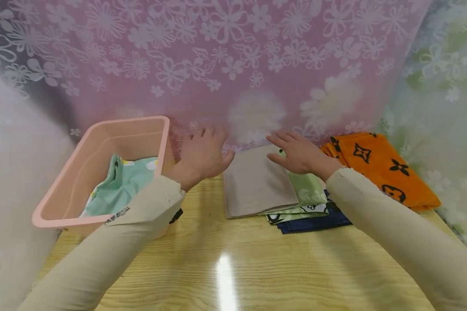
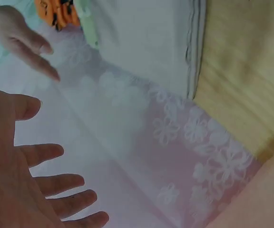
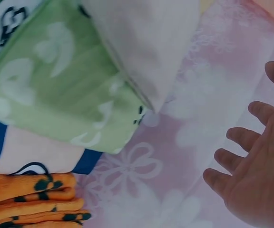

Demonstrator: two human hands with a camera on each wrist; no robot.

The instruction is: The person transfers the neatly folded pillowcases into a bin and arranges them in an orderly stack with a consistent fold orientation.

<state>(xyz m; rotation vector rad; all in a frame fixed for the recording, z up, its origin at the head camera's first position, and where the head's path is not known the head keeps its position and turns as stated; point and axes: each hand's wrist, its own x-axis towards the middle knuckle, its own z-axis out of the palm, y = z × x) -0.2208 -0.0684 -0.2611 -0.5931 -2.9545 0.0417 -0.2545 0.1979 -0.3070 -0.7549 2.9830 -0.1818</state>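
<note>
Both hands hover near the back of the table with fingers spread, holding nothing. In the head view my left hand point(image 1: 203, 153) is between the pink basin and the stack of folded cloths; my right hand point(image 1: 299, 154) is over the stack's right back part. On top of that stack lies a folded light grey cloth point(image 1: 257, 181). Beneath it, a green patterned cloth point(image 1: 308, 188) and a dark blue cloth point(image 1: 315, 223) stick out to the right. The right wrist view shows the green cloth's white pattern point(image 3: 56, 85) and a folded orange cloth point(image 3: 32, 199) at lower left.
A pink basin point(image 1: 44, 218) stands at the left with a crumpled mint green cloth point(image 1: 130, 181) inside. At the right lies a folded orange cloth with black motifs point(image 1: 373, 160). A pink floral curtain point(image 1: 202, 65) hangs behind the wooden table point(image 1: 187, 268).
</note>
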